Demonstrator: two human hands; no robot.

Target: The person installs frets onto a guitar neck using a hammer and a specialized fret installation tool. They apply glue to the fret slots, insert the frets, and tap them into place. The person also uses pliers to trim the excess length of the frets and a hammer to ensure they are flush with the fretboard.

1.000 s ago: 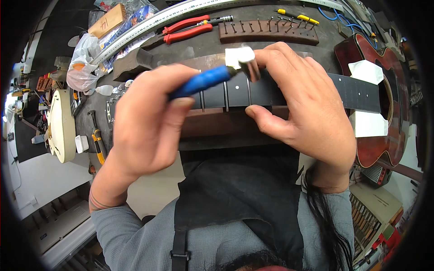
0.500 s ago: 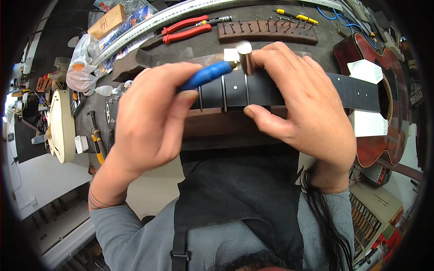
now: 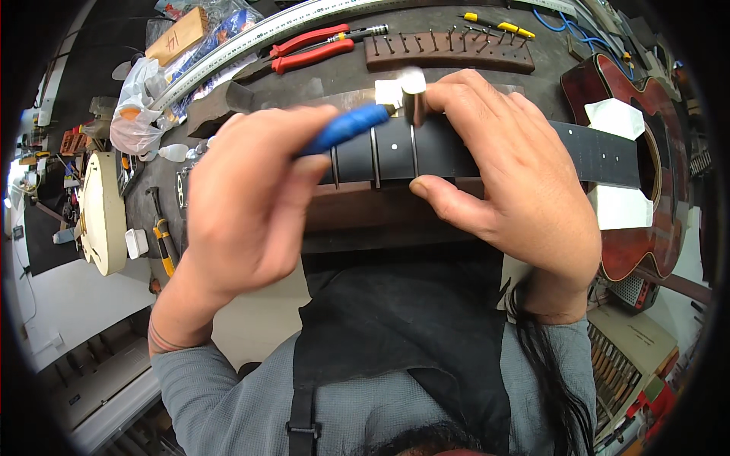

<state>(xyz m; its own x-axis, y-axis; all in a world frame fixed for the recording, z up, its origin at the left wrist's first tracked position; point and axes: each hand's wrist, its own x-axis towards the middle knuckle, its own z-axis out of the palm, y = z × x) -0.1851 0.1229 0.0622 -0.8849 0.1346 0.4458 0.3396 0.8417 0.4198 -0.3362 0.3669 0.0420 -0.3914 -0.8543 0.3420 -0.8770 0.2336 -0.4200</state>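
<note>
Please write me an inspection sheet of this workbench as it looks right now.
Surface: dark bench top, crowded along its far edge.
Job's things: guitar neck with dark fretboard lying across the bench; red-brown guitar body at right with white pads.
Clutter: red-handled pliers, wooden block studded with pins, long ruler, plastic bag, yellow-handled screwdriver.
Grippers: left hand grips a blue-handled tool; right hand pinches the neck, fingers at a small metal block.
Cables: blue cable at far right.
Surroundings: cream guitar body at left; the person's dark apron.
</note>
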